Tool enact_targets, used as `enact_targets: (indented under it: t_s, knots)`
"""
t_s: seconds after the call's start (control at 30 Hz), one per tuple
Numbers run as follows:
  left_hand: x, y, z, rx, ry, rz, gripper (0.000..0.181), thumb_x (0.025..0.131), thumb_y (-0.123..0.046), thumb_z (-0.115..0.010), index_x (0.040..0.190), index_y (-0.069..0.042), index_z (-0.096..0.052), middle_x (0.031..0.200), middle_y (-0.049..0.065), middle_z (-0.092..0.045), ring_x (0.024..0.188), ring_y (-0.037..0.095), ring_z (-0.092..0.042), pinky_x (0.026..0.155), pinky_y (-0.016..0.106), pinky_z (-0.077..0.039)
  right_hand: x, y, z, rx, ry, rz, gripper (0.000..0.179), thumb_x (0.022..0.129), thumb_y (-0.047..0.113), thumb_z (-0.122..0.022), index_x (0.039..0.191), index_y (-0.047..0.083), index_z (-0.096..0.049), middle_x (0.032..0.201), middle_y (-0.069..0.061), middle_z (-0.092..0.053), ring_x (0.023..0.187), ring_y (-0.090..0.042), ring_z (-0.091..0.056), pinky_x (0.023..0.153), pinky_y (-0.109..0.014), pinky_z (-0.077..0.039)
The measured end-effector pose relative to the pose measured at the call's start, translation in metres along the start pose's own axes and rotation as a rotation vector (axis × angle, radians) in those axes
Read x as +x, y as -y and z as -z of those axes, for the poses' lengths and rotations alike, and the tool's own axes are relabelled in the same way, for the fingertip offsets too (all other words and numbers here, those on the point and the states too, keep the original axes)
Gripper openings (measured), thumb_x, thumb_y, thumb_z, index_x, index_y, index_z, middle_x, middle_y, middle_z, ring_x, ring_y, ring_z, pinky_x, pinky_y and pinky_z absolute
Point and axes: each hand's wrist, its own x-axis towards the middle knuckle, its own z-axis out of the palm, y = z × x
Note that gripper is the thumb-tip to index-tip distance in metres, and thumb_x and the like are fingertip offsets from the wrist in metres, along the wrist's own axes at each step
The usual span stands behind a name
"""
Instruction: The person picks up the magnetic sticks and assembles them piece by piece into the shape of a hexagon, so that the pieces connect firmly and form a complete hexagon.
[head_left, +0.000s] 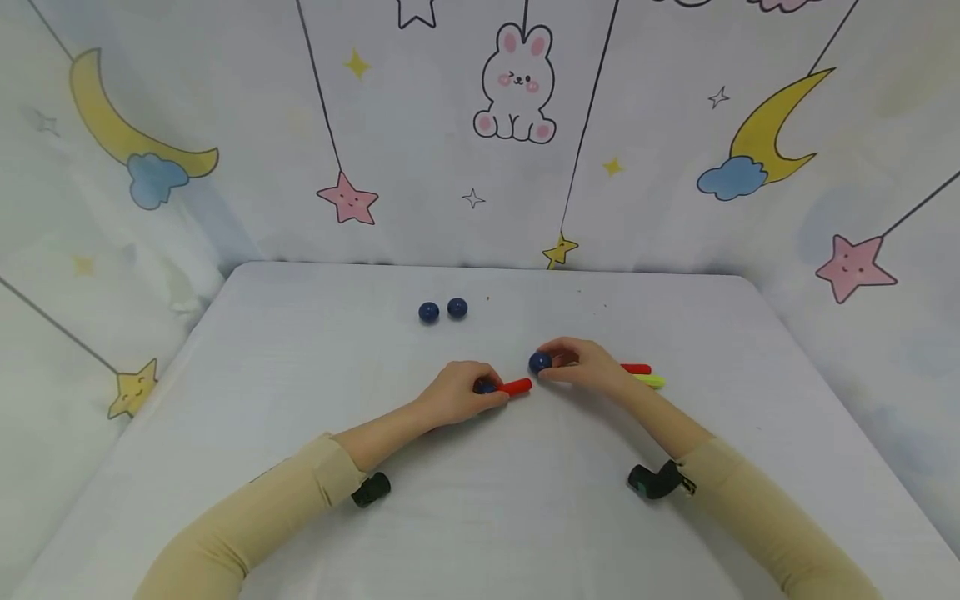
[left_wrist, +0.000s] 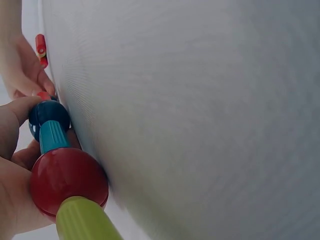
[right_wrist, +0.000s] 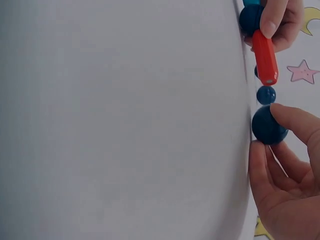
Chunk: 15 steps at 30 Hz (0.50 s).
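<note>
My left hand (head_left: 457, 393) grips a chain of magnetic rods and balls low over the white table. In the left wrist view the chain runs from a lime rod (left_wrist: 86, 220) through a red ball (left_wrist: 69, 181) and a teal rod (left_wrist: 53, 136) to a dark blue ball (left_wrist: 50, 119). A red rod (head_left: 516, 387) sticks out of that blue ball toward the right. Just beyond its free end, my right hand (head_left: 588, 365) pinches another dark blue ball (head_left: 540, 362) between thumb and fingertips. A small gap separates this ball from the rod's tip.
Two loose blue balls, one on the left (head_left: 429, 312) and one on the right (head_left: 457, 307), sit farther back. Behind my right wrist lie a red rod (head_left: 637, 368) and a lime rod (head_left: 651, 381). A patterned cloth (head_left: 420, 125) hangs behind the table.
</note>
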Motion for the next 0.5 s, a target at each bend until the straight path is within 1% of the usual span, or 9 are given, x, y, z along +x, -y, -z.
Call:
enact_targets:
  t_s: [0.1,0.2,0.33,0.5]
  knots:
    - [0.0,0.0,0.0,0.0,-0.002,0.004,0.018,0.09,-0.026,-0.07,0.101,-0.011,-0.072,0.091,-0.003,-0.067,0.078,0.011,-0.055,0.074,0.027,-0.047,-0.013,-0.003,0.001,0.016,0.023,0.012,0.044,0.088,0.026,-0.074,0.127,0.011,-0.061,0.111,-0.007,-0.061,0.103,-0.024,-0.056,0.088,-0.036,-0.048]
    - [0.0,0.001,0.0,-0.004,-0.005,0.005,0.018,0.091,-0.025,-0.07,0.101,-0.011,-0.071,0.09,-0.003,-0.066,0.077,0.012,-0.055,0.073,0.028,-0.046,-0.02,-0.004,0.0,0.029,0.034,0.027,0.043,0.087,0.024,-0.075,0.126,0.011,-0.061,0.107,-0.006,-0.061,0.1,-0.024,-0.056,0.087,-0.036,-0.048]
    - [0.001,0.001,-0.001,-0.004,-0.006,0.005,0.018,0.09,-0.025,-0.07,0.101,-0.01,-0.071,0.088,-0.004,-0.065,0.076,0.012,-0.054,0.072,0.027,-0.046,-0.024,-0.003,-0.003,0.043,0.049,0.049,0.041,0.088,0.024,-0.075,0.125,0.011,-0.062,0.105,-0.006,-0.062,0.098,-0.024,-0.056,0.085,-0.036,-0.047]
    - [0.001,0.002,-0.003,-0.003,-0.006,0.003,0.017,0.09,-0.025,-0.07,0.1,-0.01,-0.071,0.086,-0.004,-0.065,0.076,0.012,-0.054,0.072,0.027,-0.046,-0.025,0.0,-0.006,0.056,0.064,0.069,0.041,0.088,0.024,-0.074,0.125,0.011,-0.062,0.108,-0.006,-0.063,0.098,-0.023,-0.057,0.086,-0.036,-0.048]
